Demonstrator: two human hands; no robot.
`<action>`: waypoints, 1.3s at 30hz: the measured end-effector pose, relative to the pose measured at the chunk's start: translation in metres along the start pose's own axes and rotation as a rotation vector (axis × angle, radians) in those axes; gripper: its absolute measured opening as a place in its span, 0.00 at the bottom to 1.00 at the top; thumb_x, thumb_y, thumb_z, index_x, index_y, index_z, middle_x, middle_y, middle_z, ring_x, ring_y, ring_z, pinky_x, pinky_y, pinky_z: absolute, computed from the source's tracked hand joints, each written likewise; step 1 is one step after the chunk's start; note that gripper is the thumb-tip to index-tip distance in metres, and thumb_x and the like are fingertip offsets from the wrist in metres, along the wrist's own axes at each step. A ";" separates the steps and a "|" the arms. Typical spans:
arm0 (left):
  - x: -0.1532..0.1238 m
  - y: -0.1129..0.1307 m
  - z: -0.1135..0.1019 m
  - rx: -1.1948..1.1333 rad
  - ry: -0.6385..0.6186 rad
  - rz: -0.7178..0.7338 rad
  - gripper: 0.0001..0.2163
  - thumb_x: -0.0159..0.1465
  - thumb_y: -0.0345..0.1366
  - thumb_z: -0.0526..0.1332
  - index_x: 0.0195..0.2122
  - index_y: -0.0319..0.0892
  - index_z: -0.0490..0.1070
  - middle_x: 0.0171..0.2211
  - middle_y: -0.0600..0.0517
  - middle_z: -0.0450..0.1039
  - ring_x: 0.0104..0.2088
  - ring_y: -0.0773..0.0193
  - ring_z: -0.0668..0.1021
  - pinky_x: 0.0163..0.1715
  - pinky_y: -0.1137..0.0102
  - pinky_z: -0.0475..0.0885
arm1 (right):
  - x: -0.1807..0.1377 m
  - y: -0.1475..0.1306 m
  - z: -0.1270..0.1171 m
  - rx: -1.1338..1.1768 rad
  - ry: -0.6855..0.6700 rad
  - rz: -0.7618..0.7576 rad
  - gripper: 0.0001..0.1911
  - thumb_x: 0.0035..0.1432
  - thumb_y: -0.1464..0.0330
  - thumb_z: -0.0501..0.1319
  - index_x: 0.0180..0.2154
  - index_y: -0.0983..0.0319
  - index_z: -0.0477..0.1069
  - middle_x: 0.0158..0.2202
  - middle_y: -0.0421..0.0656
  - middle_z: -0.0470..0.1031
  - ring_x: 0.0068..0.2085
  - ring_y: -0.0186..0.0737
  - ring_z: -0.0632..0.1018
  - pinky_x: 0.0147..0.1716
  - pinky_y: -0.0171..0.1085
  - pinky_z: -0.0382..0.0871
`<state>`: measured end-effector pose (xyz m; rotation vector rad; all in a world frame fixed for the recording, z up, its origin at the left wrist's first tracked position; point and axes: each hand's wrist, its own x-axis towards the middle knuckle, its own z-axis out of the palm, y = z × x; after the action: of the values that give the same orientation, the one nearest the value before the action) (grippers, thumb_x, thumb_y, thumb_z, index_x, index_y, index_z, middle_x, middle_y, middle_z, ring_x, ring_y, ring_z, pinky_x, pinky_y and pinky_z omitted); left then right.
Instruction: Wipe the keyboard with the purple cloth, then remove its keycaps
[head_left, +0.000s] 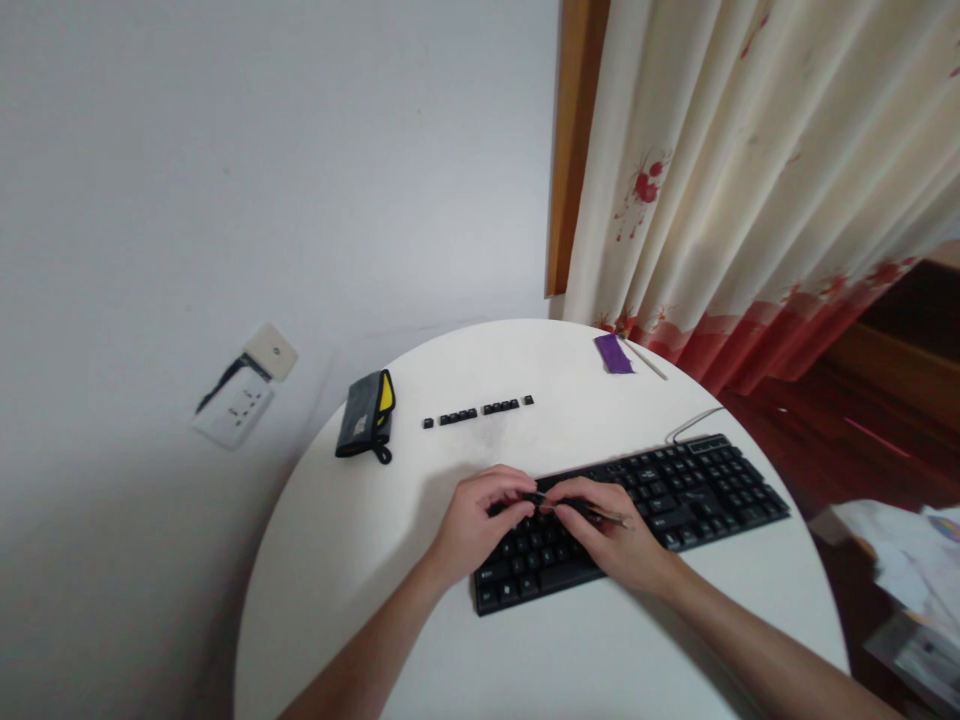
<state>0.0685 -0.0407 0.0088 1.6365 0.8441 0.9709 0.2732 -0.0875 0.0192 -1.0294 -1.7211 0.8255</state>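
A black keyboard (pixel 682 500) lies slanted on the white round table, and both hands are above its left half. My left hand (pixel 484 515) pinches a small black keycap (pixel 535 498) between thumb and fingertips. Close beside it, my right hand (pixel 611 525) is closed on a thin tool (pixel 611 517) with a metal end sticking out past the fingers; its exact kind is hard to make out. The fingertips of both hands nearly meet at the keycap. Farther back, a row of loose black keycaps (pixel 457 416) lies on the table.
A grey and yellow pouch (pixel 365 415) lies at the table's left edge. Toward the back right are a purple cloth (pixel 613 354) and a thin pale stick (pixel 645 360). The keyboard's cable (pixel 694 422) runs off the right edge. A wall and curtain (pixel 720 200) stand behind.
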 end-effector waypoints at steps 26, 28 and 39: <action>0.001 0.000 -0.003 0.150 -0.003 0.116 0.10 0.60 0.28 0.68 0.41 0.48 0.82 0.43 0.48 0.79 0.44 0.58 0.79 0.48 0.63 0.75 | -0.001 0.005 0.004 0.108 0.080 0.092 0.08 0.65 0.66 0.60 0.41 0.59 0.77 0.36 0.43 0.82 0.38 0.40 0.81 0.40 0.36 0.75; 0.001 0.001 -0.004 0.146 0.013 0.110 0.10 0.60 0.28 0.67 0.40 0.47 0.82 0.44 0.48 0.79 0.45 0.58 0.79 0.48 0.63 0.75 | -0.001 0.009 0.004 0.121 0.114 0.137 0.08 0.64 0.65 0.60 0.40 0.59 0.77 0.35 0.42 0.81 0.36 0.40 0.81 0.39 0.37 0.74; 0.002 -0.002 -0.004 0.157 0.112 0.055 0.06 0.63 0.33 0.65 0.41 0.42 0.80 0.40 0.48 0.78 0.40 0.61 0.80 0.42 0.69 0.75 | 0.002 0.013 -0.005 0.023 0.315 0.027 0.24 0.72 0.60 0.44 0.28 0.60 0.68 0.32 0.44 0.70 0.37 0.40 0.72 0.39 0.39 0.65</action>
<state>0.0653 -0.0366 0.0081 1.7589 0.9765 1.0655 0.2809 -0.0799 0.0102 -1.1054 -1.4304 0.6583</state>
